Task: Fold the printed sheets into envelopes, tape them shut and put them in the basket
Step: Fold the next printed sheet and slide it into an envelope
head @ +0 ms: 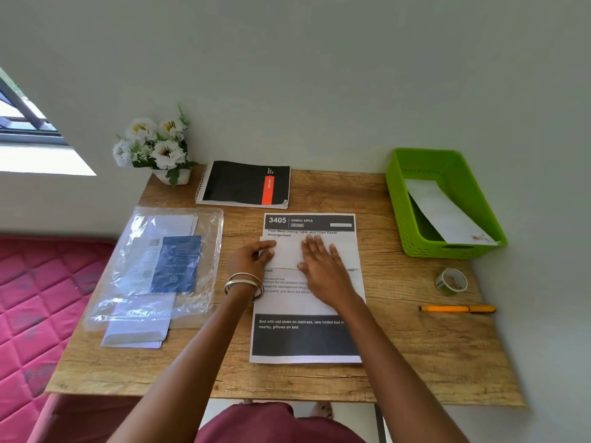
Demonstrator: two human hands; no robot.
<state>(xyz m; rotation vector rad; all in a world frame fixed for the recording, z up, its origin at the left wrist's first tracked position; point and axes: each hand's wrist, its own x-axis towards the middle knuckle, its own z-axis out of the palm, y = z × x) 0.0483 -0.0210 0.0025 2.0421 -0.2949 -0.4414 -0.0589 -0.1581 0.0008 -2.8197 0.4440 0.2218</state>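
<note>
A printed sheet (303,338) lies in the middle of the wooden desk (399,353). Its top part is folded down into a white flap (287,254). Under it, a second sheet headed "3405 DINING AREA" (310,222) shows at the far edge. My left hand (252,257), with bangles on the wrist, pinches the flap's left edge. My right hand (323,266) lies flat on the flap with fingers spread. At the far right stands the green basket (396,193), and one folded white envelope (444,212) leans inside it. A tape roll (451,281) sits in front of the basket.
An orange pen (457,309) lies right of the sheets. A black spiral notebook (246,183) and a pot of white flowers (156,148) stand at the back. A clear plastic bag of papers (153,266) covers the left side. A red mattress (35,298) adjoins the desk's left edge.
</note>
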